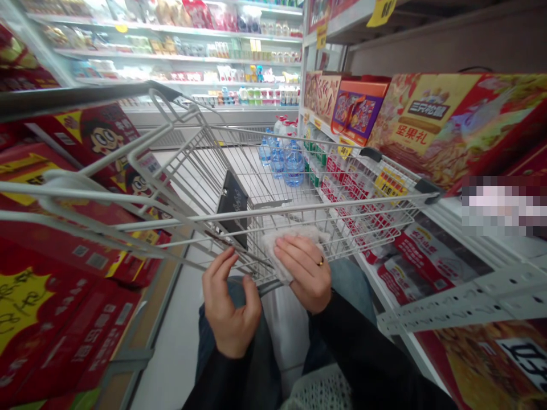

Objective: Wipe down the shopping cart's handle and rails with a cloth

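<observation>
A wire shopping cart point(290, 212) stands right in front of me, its side bars crossing the view. My right hand point(305, 270), with a ring on one finger, presses a crumpled white cloth or tissue point(280, 242) against the cart's wires; the fingers are closed over it. To its left, my left hand point(233, 307) is held palm up near the cart's lower bars, fingers apart and curled slightly. It holds nothing, and whether its fingertips touch the wire I cannot tell. A dark panel point(234, 208) is fixed on the cart's wire side.
Red snack boxes point(98, 245) are stacked close on the left. A shelf on the right carries gift boxes point(444, 125) and packs of drinks point(427, 250). Large water bottles point(293, 162) stand on the floor beyond the cart, before a lit chiller point(192, 111).
</observation>
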The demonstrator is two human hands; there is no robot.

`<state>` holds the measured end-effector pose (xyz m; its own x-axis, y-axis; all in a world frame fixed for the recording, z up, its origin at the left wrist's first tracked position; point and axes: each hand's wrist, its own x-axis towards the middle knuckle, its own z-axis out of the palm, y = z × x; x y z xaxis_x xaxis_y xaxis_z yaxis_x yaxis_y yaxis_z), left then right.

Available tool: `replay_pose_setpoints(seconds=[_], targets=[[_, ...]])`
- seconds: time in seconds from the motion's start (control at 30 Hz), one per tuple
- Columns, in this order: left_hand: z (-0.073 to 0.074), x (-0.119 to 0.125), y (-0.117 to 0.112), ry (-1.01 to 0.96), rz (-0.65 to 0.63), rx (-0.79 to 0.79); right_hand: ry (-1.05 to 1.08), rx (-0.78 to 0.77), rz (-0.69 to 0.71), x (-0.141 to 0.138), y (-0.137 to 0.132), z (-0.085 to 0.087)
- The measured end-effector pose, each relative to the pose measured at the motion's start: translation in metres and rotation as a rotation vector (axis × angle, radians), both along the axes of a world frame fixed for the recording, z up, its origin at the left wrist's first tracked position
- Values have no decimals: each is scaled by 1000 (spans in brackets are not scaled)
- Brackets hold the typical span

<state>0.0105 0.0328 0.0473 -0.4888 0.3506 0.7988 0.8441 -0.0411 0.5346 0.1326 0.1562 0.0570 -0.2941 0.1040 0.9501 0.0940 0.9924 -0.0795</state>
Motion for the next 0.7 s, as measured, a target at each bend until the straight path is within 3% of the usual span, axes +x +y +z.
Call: replay_pose_setpoints(seconds=[0.1, 0.27, 0.33, 0.4, 0.57, 0.63, 0.7], targets=[[-8, -1, -1, -134, -62, 16, -7, 56, 32, -17, -8, 7], [-24, -2, -1, -480, -193, 6, -80, 26, 4, -23, -12, -32], [-27, -1, -1, -550, -221, 11, -98, 5, 4, -19, -12, -41], [-27, 1, -2, -566, -233, 30, -94, 4, 12, -18, -12, -36], [-22, 1, -5, -510, -191, -12, -23, 75, 34, -31, -17, 4], [-21, -1, -6, -507, -183, -15, -22, 108, 23, -37, -19, 8], [-22, -2, -6, -536, -207, -4, -38, 104, 1, -38, -19, -1]])
